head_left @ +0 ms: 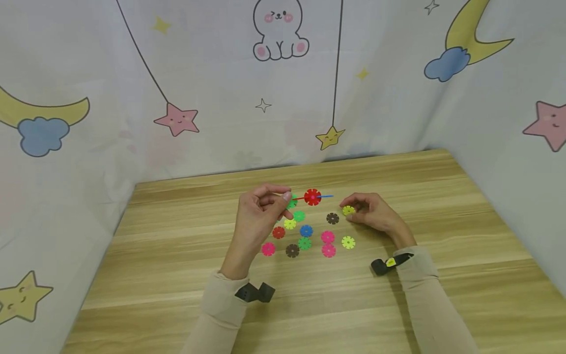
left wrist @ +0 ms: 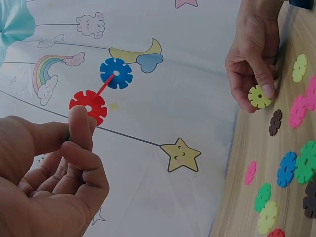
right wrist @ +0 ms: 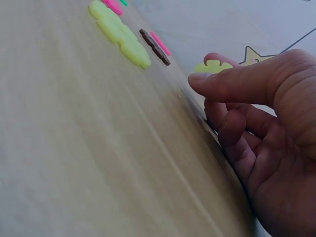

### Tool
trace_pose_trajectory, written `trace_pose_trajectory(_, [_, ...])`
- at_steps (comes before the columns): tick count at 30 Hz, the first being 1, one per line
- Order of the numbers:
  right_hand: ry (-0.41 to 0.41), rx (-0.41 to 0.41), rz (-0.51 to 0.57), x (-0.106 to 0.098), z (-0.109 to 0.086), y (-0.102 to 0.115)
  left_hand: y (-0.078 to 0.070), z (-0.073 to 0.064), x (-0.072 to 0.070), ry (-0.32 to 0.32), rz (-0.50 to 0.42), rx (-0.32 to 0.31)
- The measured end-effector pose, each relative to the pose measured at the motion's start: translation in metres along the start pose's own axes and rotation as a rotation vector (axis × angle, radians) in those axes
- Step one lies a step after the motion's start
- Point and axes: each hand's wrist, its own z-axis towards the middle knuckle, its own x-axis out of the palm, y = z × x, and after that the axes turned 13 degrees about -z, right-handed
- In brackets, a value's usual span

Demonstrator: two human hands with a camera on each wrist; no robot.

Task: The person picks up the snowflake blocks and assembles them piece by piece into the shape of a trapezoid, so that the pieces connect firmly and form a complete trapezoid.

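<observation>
My left hand (head_left: 261, 211) pinches one end of a small chain of notched plastic discs, raised above the table. A green disc (head_left: 294, 201) shows at the fingertips, then red pieces, including a red disc (left wrist: 89, 106) facing the left wrist camera, and a blue disc (left wrist: 116, 73) at the far end. Fingers hide most of the green one in the left wrist view. Off to the right, my right hand (head_left: 371, 214) pinches a single yellow disc (left wrist: 259, 97) between thumb and fingers, just over the tabletop. Several loose discs lie below and between the hands.
On the wooden table (head_left: 318, 305) lie a brown disc (head_left: 332, 218), a blue disc (head_left: 306, 230), pink discs (head_left: 327, 236), a yellow disc (head_left: 348, 242) and others in green and red. A printed cloth (head_left: 221, 142) hangs behind the far edge.
</observation>
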Motion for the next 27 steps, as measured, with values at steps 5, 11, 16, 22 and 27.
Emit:
trace_pose_trajectory(5, [-0.018,0.005,0.002,0.0004,0.0001,-0.0007,0.0007,0.0004,-0.0002,0.001,0.002,0.001])
trace_pose_trajectory(11, [-0.031,0.033,0.036,0.0008,0.0012,-0.0017,0.0019,0.0008,-0.0002,0.000,-0.002,-0.006])
trace_pose_trajectory(16, [-0.036,0.052,0.030,0.0001,0.0013,-0.0018,0.0011,0.0008,0.0003,0.002,0.003,-0.001])
trace_pose_trajectory(22, [-0.043,0.077,0.040,-0.0013,0.0008,-0.0002,0.0008,0.0010,0.0008,0.004,0.001,0.010])
trace_pose_trajectory(27, [-0.048,0.095,0.066,-0.0013,0.0002,0.0003,0.0012,0.0007,0.0005,0.003,-0.003,0.005])
